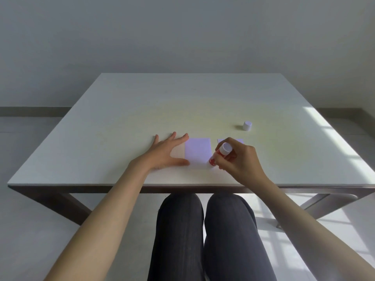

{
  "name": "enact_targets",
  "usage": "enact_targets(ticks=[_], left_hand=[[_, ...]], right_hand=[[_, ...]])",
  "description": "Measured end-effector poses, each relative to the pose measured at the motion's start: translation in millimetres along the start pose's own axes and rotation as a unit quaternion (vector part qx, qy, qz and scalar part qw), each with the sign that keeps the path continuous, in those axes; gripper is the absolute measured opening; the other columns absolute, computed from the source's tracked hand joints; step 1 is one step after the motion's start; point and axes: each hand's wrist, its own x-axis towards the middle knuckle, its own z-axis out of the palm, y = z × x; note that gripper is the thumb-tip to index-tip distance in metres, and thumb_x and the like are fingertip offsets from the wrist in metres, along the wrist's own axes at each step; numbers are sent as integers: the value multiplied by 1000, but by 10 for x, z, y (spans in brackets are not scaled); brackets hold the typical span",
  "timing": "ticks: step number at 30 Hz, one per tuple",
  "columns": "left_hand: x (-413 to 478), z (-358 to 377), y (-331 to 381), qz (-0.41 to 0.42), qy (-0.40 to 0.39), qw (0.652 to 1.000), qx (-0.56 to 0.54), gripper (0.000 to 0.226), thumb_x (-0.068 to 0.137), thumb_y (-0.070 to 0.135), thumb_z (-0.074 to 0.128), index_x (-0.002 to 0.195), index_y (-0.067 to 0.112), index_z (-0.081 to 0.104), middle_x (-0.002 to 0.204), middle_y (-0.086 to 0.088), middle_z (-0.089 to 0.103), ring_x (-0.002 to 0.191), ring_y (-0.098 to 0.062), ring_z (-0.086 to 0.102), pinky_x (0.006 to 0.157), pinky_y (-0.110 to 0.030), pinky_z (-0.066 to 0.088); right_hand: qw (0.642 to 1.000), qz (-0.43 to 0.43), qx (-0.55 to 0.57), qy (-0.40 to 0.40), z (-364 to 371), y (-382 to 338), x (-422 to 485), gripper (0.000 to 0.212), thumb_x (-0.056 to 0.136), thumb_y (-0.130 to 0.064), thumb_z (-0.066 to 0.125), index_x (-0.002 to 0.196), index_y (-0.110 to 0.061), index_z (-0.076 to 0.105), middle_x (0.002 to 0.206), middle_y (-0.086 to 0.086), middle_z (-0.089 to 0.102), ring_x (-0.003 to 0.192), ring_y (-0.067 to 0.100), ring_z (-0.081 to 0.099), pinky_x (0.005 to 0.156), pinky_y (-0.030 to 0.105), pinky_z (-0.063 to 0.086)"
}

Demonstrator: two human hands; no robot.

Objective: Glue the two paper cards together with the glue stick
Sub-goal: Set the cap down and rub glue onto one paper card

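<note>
A pale lilac paper card [197, 152] lies flat on the white table [121, 118], near the front edge. My left hand [168, 151] rests flat beside it, with fingertips and thumb touching the card's left edge. My right hand [238, 157] grips a red glue stick [218, 156] with a white end, tilted so its lower tip meets the card's near right corner. A second lilac card [231, 140] lies behind my right hand, mostly hidden by it.
The glue stick's white cap [247, 125] stands alone on the table, behind and to the right of the cards. My knees show under the table's front edge [182, 186]. Sunlight falls on the table's right side.
</note>
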Motion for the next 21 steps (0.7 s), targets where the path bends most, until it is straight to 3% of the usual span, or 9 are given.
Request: enact_targets(ticks=[5, 8, 10, 12, 14, 16, 18, 21], left_hand=[[-7, 21, -24, -41, -1, 998, -48, 83, 70, 62, 64, 138, 62, 16, 161, 10, 0, 142, -35, -27, 115, -50, -12], [-7, 28, -36, 17, 13, 999, -40, 78, 75, 56, 64, 141, 54, 23, 155, 21, 14, 148, -15, -16, 113, -45, -19], [-18, 30, -18, 46, 20, 998, -41, 74, 78, 52, 64, 142, 47, 28, 146, 34, 21, 148, -3, -4, 113, -45, -22], [-28, 29, 1, 44, 34, 997, -56, 69, 80, 49, 64, 141, 46, 33, 145, 33, 26, 147, -1, 3, 113, -46, -21], [-41, 21, 27, 33, 55, 995, -82, 62, 81, 45, 64, 138, 47, 38, 153, 18, 27, 147, -3, 9, 114, -44, -20], [-71, 3, 79, 24, 86, 988, -129, 57, 82, 41, 66, 134, 47, 44, 157, 1, 24, 146, -5, 18, 116, -42, -16], [-102, -14, 143, 32, 115, 979, -165, 56, 80, 36, 69, 131, 46, 47, 156, -6, 27, 144, -5, 24, 118, -43, -13], [-127, -17, 198, 37, 133, 977, -165, 57, 80, 31, 70, 131, 42, 49, 154, -8, 33, 143, -4, 25, 118, -41, -12]], right_hand=[[997, 10, 70, 15, -159, -118, -120, 4, 78, -6, 65, 78, -8, 62, 63, -3, 71, 55, 19, 68, 57, 26, 56], [974, 41, 216, 55, -223, -229, -73, 4, 84, -1, 63, 83, -4, 64, 69, 2, 72, 59, 25, 70, 60, 31, 60], [911, 120, 388, 73, -193, -291, -49, 7, 89, -2, 58, 86, -5, 64, 67, 5, 71, 59, 24, 70, 60, 28, 59], [799, 219, 555, 74, -118, -346, -41, 9, 91, -7, 56, 86, -5, 63, 67, 7, 71, 60, 21, 71, 59, 25, 59], [693, 287, 658, 70, -14, -377, -59, 10, 91, -10, 57, 84, -6, 63, 73, 7, 71, 63, 18, 72, 58, 22, 59], [618, 324, 712, 72, 108, -408, -87, 6, 88, -11, 61, 86, -5, 62, 76, 8, 72, 66, 18, 73, 60, 23, 60], [571, 345, 740, 83, 233, -433, -100, 8, 87, -9, 63, 92, -4, 61, 74, 11, 73, 66, 20, 74, 60, 26, 62], [538, 363, 755, 97, 359, -444, -98, 9, 86, -6, 63, 93, 0, 62, 72, 14, 74, 65, 23, 74, 58, 28, 62]])
